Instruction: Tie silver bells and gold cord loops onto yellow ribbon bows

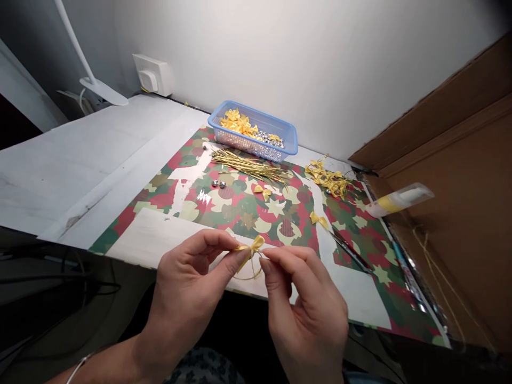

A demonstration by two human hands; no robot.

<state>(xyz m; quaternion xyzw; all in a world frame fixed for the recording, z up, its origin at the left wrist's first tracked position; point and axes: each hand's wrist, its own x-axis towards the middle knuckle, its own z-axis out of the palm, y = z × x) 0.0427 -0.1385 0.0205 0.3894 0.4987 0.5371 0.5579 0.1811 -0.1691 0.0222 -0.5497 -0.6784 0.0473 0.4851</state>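
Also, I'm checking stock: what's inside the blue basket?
Inside the blue basket, yellow bows heap at the left, silvery balls at the right with some yellow among them; whatever lies beneath is covered.

The yellow bow (257,244) with looped gold wire (248,277) is pinched between both hands (253,290).

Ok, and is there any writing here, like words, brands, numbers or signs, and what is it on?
No readable text anywhere.
Clear bottle with a yellow band: no lettering I can make out.
Patterned sheet: shapes such as stars, no words visible.
Blue basket and white wall fitting: no marks legible.
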